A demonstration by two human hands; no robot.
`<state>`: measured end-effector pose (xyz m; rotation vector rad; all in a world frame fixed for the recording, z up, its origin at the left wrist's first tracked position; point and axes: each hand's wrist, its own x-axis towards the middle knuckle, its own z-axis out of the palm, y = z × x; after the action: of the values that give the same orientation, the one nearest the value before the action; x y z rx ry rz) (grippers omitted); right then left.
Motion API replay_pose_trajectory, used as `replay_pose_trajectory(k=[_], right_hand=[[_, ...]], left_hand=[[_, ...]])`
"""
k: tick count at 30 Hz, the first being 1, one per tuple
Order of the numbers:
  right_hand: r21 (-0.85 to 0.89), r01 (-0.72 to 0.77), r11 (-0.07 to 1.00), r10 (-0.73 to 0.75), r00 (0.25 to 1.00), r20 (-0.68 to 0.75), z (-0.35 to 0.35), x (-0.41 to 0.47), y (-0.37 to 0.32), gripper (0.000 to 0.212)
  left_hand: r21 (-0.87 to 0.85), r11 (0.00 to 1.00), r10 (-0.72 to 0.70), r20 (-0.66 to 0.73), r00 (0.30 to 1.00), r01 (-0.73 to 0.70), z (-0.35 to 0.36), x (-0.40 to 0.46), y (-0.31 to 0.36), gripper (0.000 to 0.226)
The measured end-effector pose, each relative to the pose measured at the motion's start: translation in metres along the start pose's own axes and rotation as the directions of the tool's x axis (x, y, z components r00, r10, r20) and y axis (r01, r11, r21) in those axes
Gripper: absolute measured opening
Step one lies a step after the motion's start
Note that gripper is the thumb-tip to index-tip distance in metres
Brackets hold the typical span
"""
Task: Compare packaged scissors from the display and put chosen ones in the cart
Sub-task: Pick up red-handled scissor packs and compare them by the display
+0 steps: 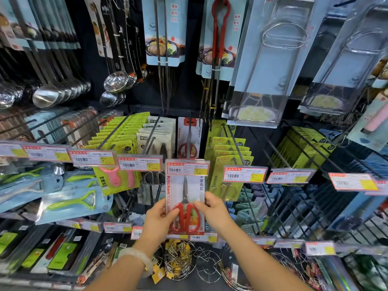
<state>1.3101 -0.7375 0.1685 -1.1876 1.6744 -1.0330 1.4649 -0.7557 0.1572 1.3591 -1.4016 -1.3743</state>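
Head view: two hands hold one carded pack of red-handled kitchen scissors [185, 203] upright in front of the display, its top edge tucked just behind a red-and-yellow price tag [187, 168] on the hook rail. The card reads "Kitchen TOOL SER…" in red and grey down its left side, and "家用剪" down the right. The left hand [158, 217] grips the pack's left edge, thumb laid across the front against the left red loop, fingers curled behind. The right hand [213, 208] grips the right edge the same way, thumb reaching onto the card above the right loop. Both forearms rise from the bottom of the frame, and a pale, milky bangle [138, 259] sits on the left wrist.

One more pack of the same red scissors [188, 141] hangs on the hook behind — "Kitchen" shows on its card. To its left hangs a row of white-carded scissors with black handles [157, 143]; their number cannot be counted. Further left is one pink peeler on a lime-green card [117, 177] marked "特惠装". A lime-green Y-shaped peeler in a clear blister [72, 203] lies at the left. Seven price tags along this rail can be made out; two read "10.90" and "5.30". No cart is in sight.
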Motion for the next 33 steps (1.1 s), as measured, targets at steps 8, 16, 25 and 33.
replay_pose_trajectory(k=[8,16,25,33], right_hand=[[0.010,-0.109,0.994,0.110,0.992,-0.058,0.005,0.007,-0.004,0.026],[-0.290,-0.229,0.929,0.231,0.973,-0.028,-0.003,0.010,0.014,0.054],[-0.748,-0.247,0.616,0.258,0.961,-0.105,-0.092,-0.049,0.087,0.053],[-0.699,-0.508,0.503,0.271,0.861,-0.430,-0.253,-0.142,0.146,0.053]], left_hand=[[0.160,0.986,-0.040,-0.006,0.999,0.041,0.000,0.013,0.010,0.023],[0.603,0.768,-0.256,-0.022,0.967,0.217,0.019,0.030,-0.004,0.077],[0.879,0.228,-0.138,0.455,0.880,-0.419,0.142,-0.006,-0.003,0.063],[0.636,0.094,-0.110,0.771,0.627,-0.766,0.332,-0.070,0.040,0.061]])
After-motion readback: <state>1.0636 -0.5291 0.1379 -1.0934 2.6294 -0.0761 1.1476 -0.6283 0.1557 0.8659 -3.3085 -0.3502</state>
